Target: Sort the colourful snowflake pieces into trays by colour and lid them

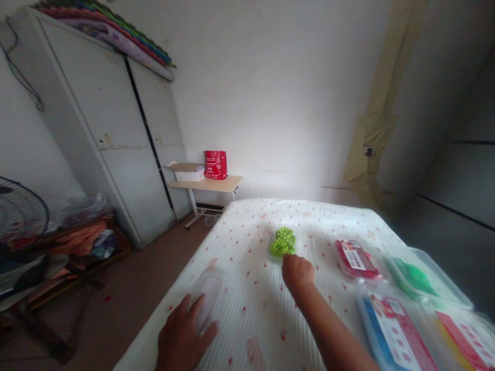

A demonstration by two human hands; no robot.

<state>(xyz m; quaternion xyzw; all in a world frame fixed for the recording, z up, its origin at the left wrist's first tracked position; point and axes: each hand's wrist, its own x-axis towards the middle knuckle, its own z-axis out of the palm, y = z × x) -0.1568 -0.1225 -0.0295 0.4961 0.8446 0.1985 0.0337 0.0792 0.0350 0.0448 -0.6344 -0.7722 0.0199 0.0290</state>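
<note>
My left hand point(186, 332) is at the near left of the bed, its fingers spread at the near end of a clear plastic lid or tray point(210, 296). Whether it grips the plastic or only touches it, I cannot tell. Farther forward, my right hand point(297, 270) is closed, knuckles up, at the near edge of a clear plastic container. Bright green small pieces point(283, 241) are heaped in that container. The fingertips are hidden, so what they pinch does not show.
On the bed's right side lie clear boxes with red point(356, 259), green point(413, 275), blue point(394, 330) and yellow point(452, 335) contents. Beyond the bed, a small table point(224, 184) bears a red bag point(215, 165) and a white box point(189, 173). A fan point(21, 219) stands left.
</note>
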